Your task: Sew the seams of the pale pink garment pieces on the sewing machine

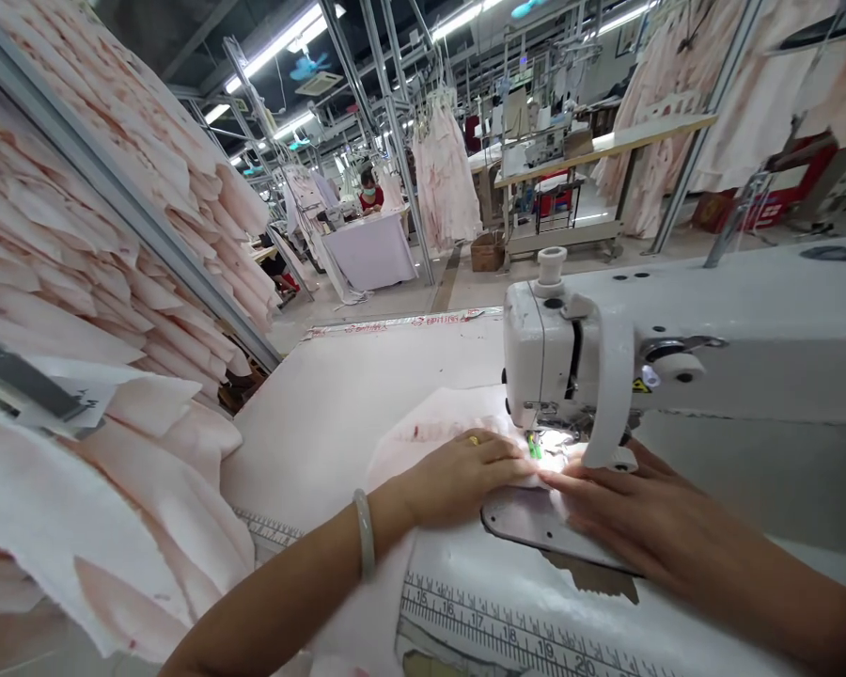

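My left hand (458, 475) lies flat, fingers stretched out, on a pale pink fabric piece (430, 434) just left of the needle of a white sewing machine (677, 348). It wears a ring and a pale bangle on the wrist. My right hand (634, 512) rests flat in front of the machine head, fingertips pressing the fabric beside the lit presser foot (536, 448). Both hands hold the cloth down on the metal needle plate (528, 527).
Stacks of pink cut pieces (77, 282) hang on a rack at the left and spill onto the white table (324, 404). A printed ruler (508, 630) runs along the table's front. Hung garments, other work tables and a seated person in red (370, 193) fill the hall behind.
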{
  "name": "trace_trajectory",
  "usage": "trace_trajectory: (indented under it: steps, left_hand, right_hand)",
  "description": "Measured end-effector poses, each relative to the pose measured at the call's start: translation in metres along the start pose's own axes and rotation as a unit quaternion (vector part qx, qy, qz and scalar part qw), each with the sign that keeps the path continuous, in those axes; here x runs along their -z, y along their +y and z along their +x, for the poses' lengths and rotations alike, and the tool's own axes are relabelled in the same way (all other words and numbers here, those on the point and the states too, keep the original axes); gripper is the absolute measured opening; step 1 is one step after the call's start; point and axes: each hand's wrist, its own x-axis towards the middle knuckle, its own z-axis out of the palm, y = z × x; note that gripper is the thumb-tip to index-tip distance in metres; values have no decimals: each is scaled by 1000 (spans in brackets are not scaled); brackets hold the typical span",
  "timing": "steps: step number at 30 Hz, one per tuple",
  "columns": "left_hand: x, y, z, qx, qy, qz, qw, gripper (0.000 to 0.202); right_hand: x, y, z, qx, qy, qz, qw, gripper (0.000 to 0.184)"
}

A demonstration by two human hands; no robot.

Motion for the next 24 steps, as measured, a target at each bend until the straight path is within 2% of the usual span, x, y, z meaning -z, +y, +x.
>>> trace_trajectory:
  steps: [5,10,14,18,24]
  left_hand:
    - [2,2,2,-11,-19,19,1000,34]
    - [3,3,4,-8,-34,12,999,32]
    - [0,1,2,-29,-13,5,999,34]
    - [-4,1,-1,-44,11,4,999,36]
    - [-8,-5,2,-13,2,2,1000,35]
  right_hand:
    - [-7,4,-3,-13,8,-32,999,44]
    - [-4,1,-2,-2,1,-17,1000,43]
    - [1,-2,0,-2,-17,-4,1000,41]
    - [2,-6,2,-5,-19,-32,999,41]
    - [0,-4,-1,-20,-32,-75,996,40]
